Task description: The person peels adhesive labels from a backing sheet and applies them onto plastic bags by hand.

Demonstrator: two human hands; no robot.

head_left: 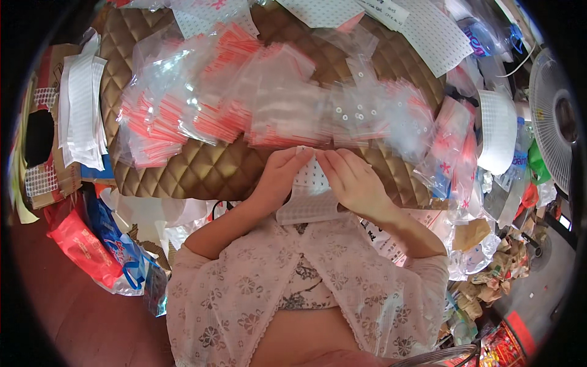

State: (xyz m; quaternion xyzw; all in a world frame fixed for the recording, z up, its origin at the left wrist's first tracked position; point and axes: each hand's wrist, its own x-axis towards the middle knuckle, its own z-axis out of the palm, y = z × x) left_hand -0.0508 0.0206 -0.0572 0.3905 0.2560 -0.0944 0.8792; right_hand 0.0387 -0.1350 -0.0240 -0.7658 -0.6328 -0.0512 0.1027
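Note:
My left hand (pixel 282 174) and my right hand (pixel 353 177) meet at the near edge of a brown quilted surface (pixel 214 168). Between them hangs a white sheet dotted with small dark marks (pixel 310 177). Fingers and thumbs of both hands pinch its upper end, and its lower part bends toward my lap. Anything small at the fingertips is too fine to make out. Just beyond lies a spread of clear zip bags with red strips (pixel 284 113). To their right, bags with small round metal pieces (pixel 358 113) overlap them.
More dotted sheets (pixel 428 37) lie at the far edge. Stacked white sheets (pixel 82 104) stand by a cardboard box (pixel 52 134) at left. Right are filled bags (pixel 452 131), a white curved sheet stack (pixel 496 131) and a fan (pixel 553 110). A red bag (pixel 85 244) sits lower left.

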